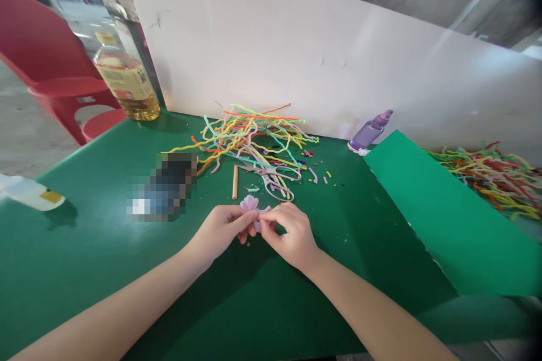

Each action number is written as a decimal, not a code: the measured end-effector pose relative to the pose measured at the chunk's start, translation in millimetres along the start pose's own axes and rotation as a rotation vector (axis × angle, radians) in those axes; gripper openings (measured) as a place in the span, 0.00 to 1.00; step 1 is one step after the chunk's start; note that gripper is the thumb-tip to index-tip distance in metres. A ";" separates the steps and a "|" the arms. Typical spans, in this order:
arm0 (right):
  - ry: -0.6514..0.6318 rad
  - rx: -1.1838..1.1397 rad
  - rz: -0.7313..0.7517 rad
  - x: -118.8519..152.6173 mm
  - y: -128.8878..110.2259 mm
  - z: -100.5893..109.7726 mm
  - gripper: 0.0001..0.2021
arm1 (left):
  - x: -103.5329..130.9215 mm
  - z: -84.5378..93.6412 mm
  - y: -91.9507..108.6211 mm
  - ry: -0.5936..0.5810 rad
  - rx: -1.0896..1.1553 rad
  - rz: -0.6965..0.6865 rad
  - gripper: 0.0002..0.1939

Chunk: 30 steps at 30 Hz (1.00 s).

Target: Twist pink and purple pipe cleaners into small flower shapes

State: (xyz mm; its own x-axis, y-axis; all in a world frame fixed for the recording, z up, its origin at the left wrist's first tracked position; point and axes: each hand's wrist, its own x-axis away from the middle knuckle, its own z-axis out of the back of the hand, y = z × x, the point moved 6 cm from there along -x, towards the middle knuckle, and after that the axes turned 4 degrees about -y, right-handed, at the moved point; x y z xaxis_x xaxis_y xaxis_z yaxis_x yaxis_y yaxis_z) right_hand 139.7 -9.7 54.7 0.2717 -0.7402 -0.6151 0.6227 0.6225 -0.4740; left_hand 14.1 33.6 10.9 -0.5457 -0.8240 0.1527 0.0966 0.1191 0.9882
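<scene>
A small light purple flower-like piece (pixel 249 203) with rounded petals is held above the green table near the centre. My left hand (pixel 224 229) pinches it from the left between thumb and fingers. From the right, my right hand (pixel 293 231) has its thumb and forefinger closed on the purple piece's right side, and the fingertips of both hands nearly meet. Just beyond the hands lie silver scissors (pixel 271 174) with light handles and a short wooden stick (pixel 235 182). The exact shape between my fingertips is partly hidden.
Colourful fuzzy strips (pixel 249 130) are heaped behind the scissors, with scraps beside them. A purple bottle (pixel 367 134) stands by the white partition (pixel 296 51). An oil bottle (pixel 129 84) is back left, a white bottle (pixel 31 193) far left, a green board (pixel 457 220) right.
</scene>
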 end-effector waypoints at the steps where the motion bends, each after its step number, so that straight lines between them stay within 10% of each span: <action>1: 0.002 -0.001 0.002 -0.2 0.2 -0.2 0.04 | 0.2 -0.4 0.1 -0.001 0.006 0.004 0.16; 30: -0.086 -0.003 -0.011 1.2 4.3 -4.4 0.07 | -1.2 3.5 -2.1 0.033 0.079 -0.008 0.14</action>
State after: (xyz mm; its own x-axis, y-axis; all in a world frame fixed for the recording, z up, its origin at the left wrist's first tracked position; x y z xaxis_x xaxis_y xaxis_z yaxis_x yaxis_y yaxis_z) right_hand 139.5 -6.8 49.2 0.3269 -0.7659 -0.5537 0.6237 0.6150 -0.4825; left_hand 11.7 36.2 8.6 -0.5181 -0.8429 0.1455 0.0258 0.1546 0.9876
